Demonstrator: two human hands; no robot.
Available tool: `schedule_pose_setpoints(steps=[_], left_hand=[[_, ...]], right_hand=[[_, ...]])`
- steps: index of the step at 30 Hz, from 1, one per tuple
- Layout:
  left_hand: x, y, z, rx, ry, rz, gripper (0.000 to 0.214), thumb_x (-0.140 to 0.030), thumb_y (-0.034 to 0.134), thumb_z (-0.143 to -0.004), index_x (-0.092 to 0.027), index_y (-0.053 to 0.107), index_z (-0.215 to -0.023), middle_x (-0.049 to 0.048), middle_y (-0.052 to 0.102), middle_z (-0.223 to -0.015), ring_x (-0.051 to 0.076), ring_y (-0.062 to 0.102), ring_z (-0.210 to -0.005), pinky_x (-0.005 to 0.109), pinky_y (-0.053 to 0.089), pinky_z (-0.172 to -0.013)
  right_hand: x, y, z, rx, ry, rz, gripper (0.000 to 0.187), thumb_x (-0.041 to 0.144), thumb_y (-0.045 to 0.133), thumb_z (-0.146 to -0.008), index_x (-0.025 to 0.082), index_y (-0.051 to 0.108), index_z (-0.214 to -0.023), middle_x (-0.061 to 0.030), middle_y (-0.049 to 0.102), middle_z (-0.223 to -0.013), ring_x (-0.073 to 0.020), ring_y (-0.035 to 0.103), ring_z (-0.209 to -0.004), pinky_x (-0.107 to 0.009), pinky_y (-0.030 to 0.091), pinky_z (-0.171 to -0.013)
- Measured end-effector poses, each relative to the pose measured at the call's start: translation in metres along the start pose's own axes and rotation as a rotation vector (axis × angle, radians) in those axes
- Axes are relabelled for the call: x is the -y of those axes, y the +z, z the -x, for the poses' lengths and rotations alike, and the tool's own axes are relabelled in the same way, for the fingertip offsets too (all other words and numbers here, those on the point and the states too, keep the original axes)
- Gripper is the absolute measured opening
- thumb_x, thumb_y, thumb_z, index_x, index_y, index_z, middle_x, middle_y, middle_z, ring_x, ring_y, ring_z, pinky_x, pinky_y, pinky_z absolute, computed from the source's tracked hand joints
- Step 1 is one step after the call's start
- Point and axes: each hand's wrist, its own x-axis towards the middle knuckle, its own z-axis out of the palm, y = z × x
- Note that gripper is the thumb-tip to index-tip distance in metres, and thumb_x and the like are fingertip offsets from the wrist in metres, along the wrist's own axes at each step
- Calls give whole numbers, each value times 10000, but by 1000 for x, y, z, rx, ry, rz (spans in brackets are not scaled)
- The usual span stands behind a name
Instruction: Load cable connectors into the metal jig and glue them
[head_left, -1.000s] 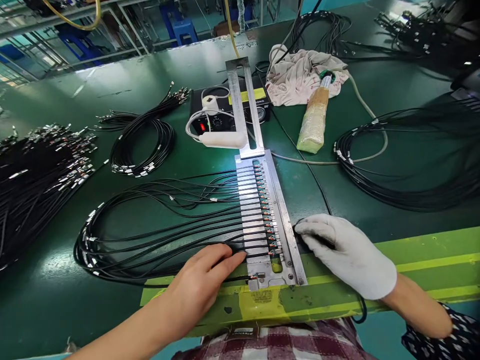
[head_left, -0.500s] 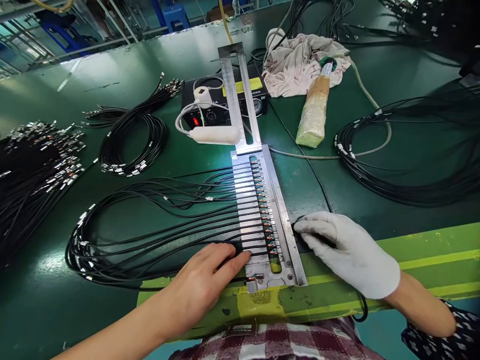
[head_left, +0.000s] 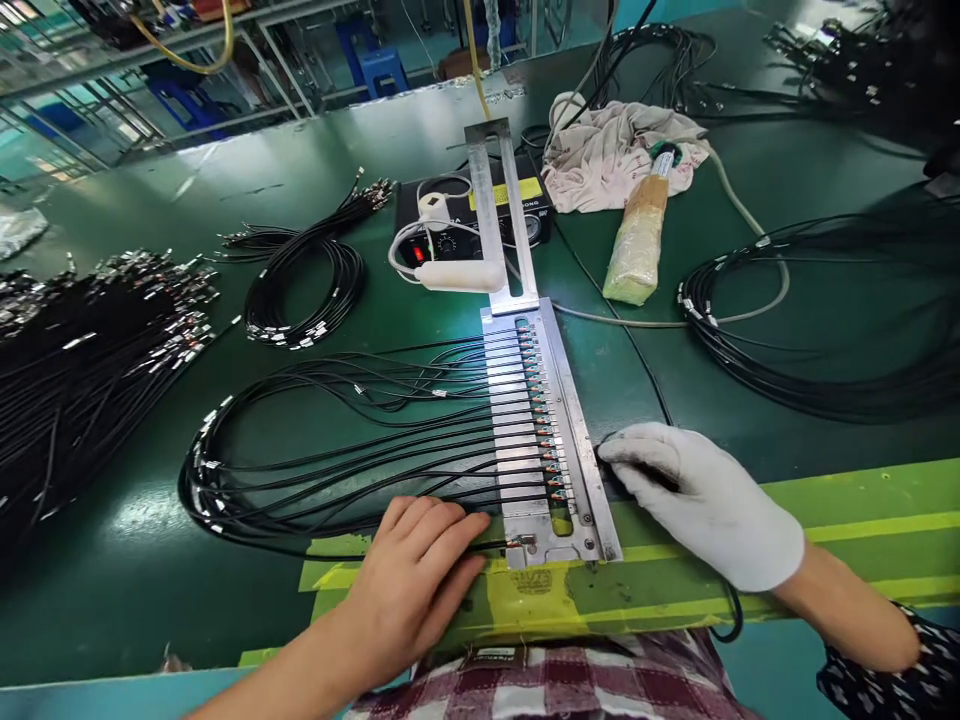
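Note:
A long metal fixture [head_left: 577, 420] lies lengthwise on the green bench, with several black cables [head_left: 360, 440] laid side by side across its slots. My bare left hand [head_left: 416, 580] rests flat on the nearest cables just left of the fixture's near end, fingers stretched out together. My gloved right hand [head_left: 705, 500] sits against the fixture's right edge, its fingers curled over a black object I cannot name. A black cord [head_left: 731, 625] runs out below that wrist.
Behind the fixture stand a black control box [head_left: 525, 215] and a white handle [head_left: 461, 275]. A crumpled cloth [head_left: 615, 150] and a wrapped bundle [head_left: 637, 240] lie at the back right. Cable coils lie left [head_left: 307, 290], far left [head_left: 75, 350] and right [head_left: 810, 340]. Yellow-green tape [head_left: 862, 520] edges the bench.
My left hand has slid a little toward me, onto the nearest cable. The right hand has stayed at the fixture's edge. The view has shifted slightly.

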Motion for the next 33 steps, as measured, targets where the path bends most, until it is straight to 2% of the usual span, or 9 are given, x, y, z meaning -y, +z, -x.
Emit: schedule_pose_setpoints(steps=[2, 4, 8, 12, 19, 22, 27, 30, 33], left_hand=[[-5, -3, 6, -24, -81, 13, 147, -117, 515, -942, -160, 585, -1065, 74, 603, -985, 202, 522, -898, 337, 412, -783], [-9, -6, 11, -68, -131, 53, 141, -80, 498, -943, -165, 579, -1019, 65, 589, -965, 185, 528, -900, 309, 438, -789], [-12, -8, 6, -194, -63, 20, 257, -13, 494, -927, -122, 565, -1149, 93, 585, -1035, 165, 548, -951, 268, 470, -838], [-10, 1, -13, -128, 111, -85, 288, -50, 415, -962, -100, 567, -1201, 114, 617, -1022, 193, 559, -926, 323, 490, -834], [-4, 2, -31, -18, 238, -67, 343, -58, 346, -958, -94, 581, -1206, 119, 633, -968, 205, 579, -830, 349, 511, -745], [-4, -1, -35, 5, 247, -63, 344, -65, 341, -958, -89, 585, -1200, 122, 629, -959, 206, 569, -801, 356, 506, -722], [0, 2, -35, 15, 230, -8, 361, -52, 338, -954, -92, 564, -1232, 132, 628, -1019, 211, 573, -883, 365, 501, -807], [2, 6, -31, 40, 238, 37, 352, -64, 338, -958, -82, 554, -1236, 141, 633, -1039, 213, 573, -907, 351, 491, -815], [2, 10, -22, 22, 190, 10, 371, -73, 347, -961, -116, 566, -1257, 144, 613, -1078, 240, 544, -965, 394, 445, -855]], right_hand=[[0, 0, 0, -13, -16, -1, 191, 183, 511, -921, 270, 656, -1009, -17, 712, -1008, -201, 680, -911, -390, 554, -808], [0, 1, 0, -19, -22, -4, 191, 171, 516, -916, 265, 654, -1007, -22, 711, -1009, -200, 679, -909, -386, 553, -808], [0, 1, 0, -5, -19, -13, 190, 168, 511, -915, 257, 657, -1000, -33, 710, -998, -192, 677, -897, -364, 557, -801], [0, 0, -1, -7, -18, -7, 202, 175, 506, -917, 255, 667, -1007, -30, 713, -997, -188, 681, -884, -363, 562, -808], [3, -1, -4, -3, -16, 15, 189, 198, 500, -930, 244, 676, -981, -26, 725, -973, -193, 695, -863, -363, 564, -782], [3, -1, -4, -2, -11, 26, 181, 200, 507, -931, 244, 673, -985, -23, 726, -983, -198, 697, -863, -367, 561, -769], [3, -1, -3, 1, -1, 56, 193, 211, 501, -937, 252, 683, -986, -25, 729, -987, -206, 702, -857, -365, 556, -751], [3, -2, -4, -7, -5, 65, 196, 214, 505, -934, 255, 690, -986, -29, 731, -989, -209, 705, -859, -362, 557, -748], [2, -2, -4, -16, -9, 52, 204, 212, 504, -932, 256, 698, -979, -33, 734, -984, -207, 705, -854, -360, 560, -755]])
